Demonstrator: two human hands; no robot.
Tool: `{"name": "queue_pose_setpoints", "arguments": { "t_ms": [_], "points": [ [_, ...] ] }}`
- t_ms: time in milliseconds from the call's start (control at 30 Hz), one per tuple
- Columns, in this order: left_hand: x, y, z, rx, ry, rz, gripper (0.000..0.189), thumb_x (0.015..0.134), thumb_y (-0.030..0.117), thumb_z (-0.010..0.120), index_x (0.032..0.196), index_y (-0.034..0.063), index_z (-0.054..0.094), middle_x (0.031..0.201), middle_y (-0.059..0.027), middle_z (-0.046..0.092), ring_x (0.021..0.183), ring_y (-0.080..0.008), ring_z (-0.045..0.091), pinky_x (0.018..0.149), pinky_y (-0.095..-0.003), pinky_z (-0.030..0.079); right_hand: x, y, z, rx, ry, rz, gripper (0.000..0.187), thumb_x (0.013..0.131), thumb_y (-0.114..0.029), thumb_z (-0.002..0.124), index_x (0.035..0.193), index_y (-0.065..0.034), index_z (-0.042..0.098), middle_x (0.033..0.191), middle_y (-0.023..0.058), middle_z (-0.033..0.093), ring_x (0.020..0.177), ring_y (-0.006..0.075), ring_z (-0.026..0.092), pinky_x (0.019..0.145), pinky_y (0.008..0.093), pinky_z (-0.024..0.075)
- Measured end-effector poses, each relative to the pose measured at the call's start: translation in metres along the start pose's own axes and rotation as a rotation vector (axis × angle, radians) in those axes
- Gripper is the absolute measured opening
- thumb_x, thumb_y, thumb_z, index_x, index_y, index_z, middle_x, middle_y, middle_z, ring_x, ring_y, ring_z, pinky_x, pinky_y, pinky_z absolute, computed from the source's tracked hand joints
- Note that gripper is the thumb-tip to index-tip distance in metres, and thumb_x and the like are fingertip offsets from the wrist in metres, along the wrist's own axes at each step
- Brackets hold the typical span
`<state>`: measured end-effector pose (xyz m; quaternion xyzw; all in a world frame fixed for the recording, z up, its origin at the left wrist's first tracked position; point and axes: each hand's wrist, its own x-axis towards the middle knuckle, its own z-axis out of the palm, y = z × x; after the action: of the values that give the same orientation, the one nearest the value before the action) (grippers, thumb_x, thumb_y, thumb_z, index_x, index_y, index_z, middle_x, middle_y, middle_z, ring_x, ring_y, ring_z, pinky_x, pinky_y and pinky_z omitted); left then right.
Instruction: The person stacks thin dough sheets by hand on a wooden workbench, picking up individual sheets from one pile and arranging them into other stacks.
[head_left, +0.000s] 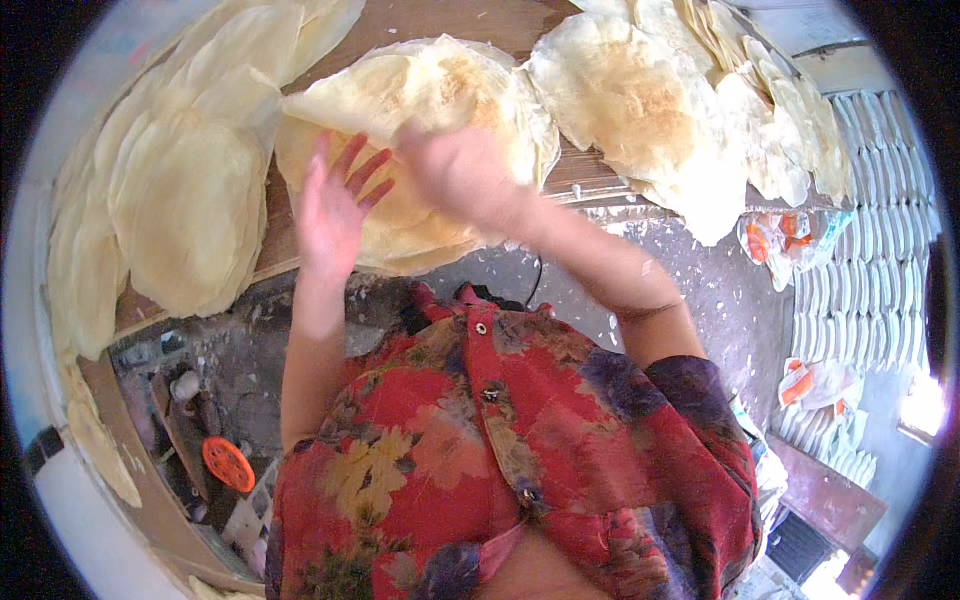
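Large thin round flatbread sheets lie in a stack (517, 127) on the wooden table before me, the top one partly folded over. My left hand (337, 195) is over the stack's left part with its fingers spread and nothing in it. My right hand (461, 169), blurred by motion, is over the middle of the stack near the folded edge; whether it grips the sheet cannot be told. To the left lie overlapping piles of pale sheets (187, 210). A browned sheet (622, 97) lies to the right, its edge hanging over the table's front.
The wooden table's edge (277, 259) runs in front of me. Stacked pale packs (862, 300) and plastic bags (795, 236) with orange marks are at the right. An orange perforated plastic object (229, 465) is low at the left. Flakes litter the floor (585, 285).
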<state>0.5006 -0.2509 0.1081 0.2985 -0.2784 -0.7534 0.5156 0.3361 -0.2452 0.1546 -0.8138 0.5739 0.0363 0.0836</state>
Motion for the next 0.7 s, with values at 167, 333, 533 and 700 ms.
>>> {"name": "queue_pose_setpoints", "arguments": {
  "t_ms": [167,333,533,700],
  "points": [
    [0.036,-0.046,-0.092,-0.065,0.213,-0.171,0.062,0.087,0.027,0.046,0.136,0.0111,0.012,0.127,-0.0147,0.037,0.108,-0.0305,0.048,0.086,-0.0431,0.043,-0.02,0.199,-0.033,0.794,0.482,0.39,0.021,0.079,-0.017,0.059,0.09,0.0013,0.062,0.079,0.0098,0.063,0.07,0.0131,0.059,0.063,0.0255,0.0486],
    [0.032,-0.046,-0.083,0.034,0.27,-0.147,0.048,0.087,0.023,0.043,0.129,0.01,0.022,0.123,-0.0158,0.041,0.108,-0.0333,0.048,0.087,-0.0448,0.043,-0.166,0.407,-0.001,0.931,0.889,0.872,0.032,0.08,-0.022,0.06,0.094,0.0066,0.059,0.081,0.0144,0.064,0.073,0.0215,0.063,0.061,0.0284,0.0506],
    [-0.034,-0.032,-0.115,-0.038,0.205,-0.271,0.037,0.082,0.018,0.048,0.111,-0.004,0.042,0.111,-0.0181,0.052,0.104,-0.0312,0.052,0.086,-0.0385,0.045,-0.136,0.329,0.074,-0.484,0.876,0.656,0.081,0.069,-0.045,0.067,0.12,0.0093,0.036,0.117,0.0287,0.042,0.112,0.0378,0.04,0.094,0.0422,0.0336],
    [-0.047,-0.034,-0.109,-0.155,0.333,-0.282,0.034,0.079,0.013,0.048,0.108,-0.0035,0.045,0.107,-0.0165,0.053,0.098,-0.0301,0.056,0.086,-0.0362,0.046,-0.021,0.093,0.12,0.607,0.547,0.159,0.071,0.07,-0.019,0.07,0.129,-0.0051,0.033,0.13,0.0185,0.036,0.122,0.0319,0.032,0.101,0.0403,0.0275]
  ]
}}
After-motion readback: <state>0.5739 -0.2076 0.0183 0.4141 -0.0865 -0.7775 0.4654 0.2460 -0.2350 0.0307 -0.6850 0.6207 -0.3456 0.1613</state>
